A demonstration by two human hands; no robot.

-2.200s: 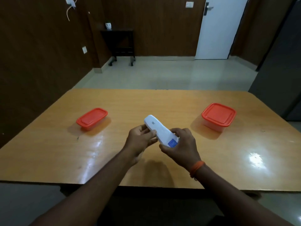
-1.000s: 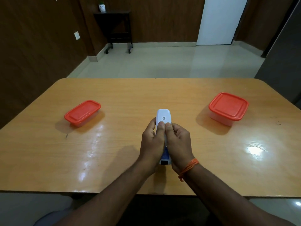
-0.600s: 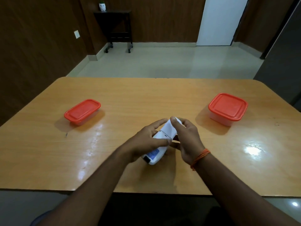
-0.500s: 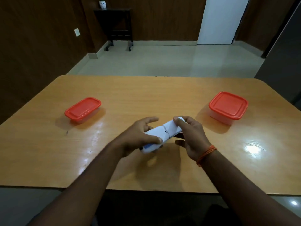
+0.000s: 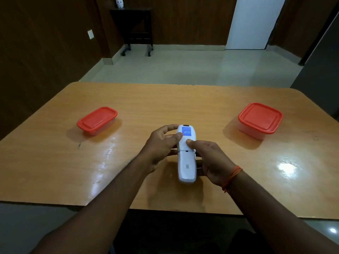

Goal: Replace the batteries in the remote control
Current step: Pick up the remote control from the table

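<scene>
A white remote control (image 5: 186,162) is held back side up over the wooden table (image 5: 165,107), its long axis pointing away from me. A blue label is at its far end and a small code mark sits on the near half. A seam crosses the back at mid-length. My left hand (image 5: 162,145) grips the far half from the left, thumb on the back. My right hand (image 5: 211,160) grips the right side, thumb pressed just above the seam. No batteries are visible.
A low rectangular container with a red lid (image 5: 97,120) stands on the table at the left. A taller square container with a red lid (image 5: 260,119) stands at the right. Beyond the table are a tiled floor, a dark side table (image 5: 136,28) and a white door (image 5: 255,22).
The remote has been turned end for end between my hands. The blue-label end, near me a second ago, now points away, and the code-mark end is near me. Both hands still hold it.
</scene>
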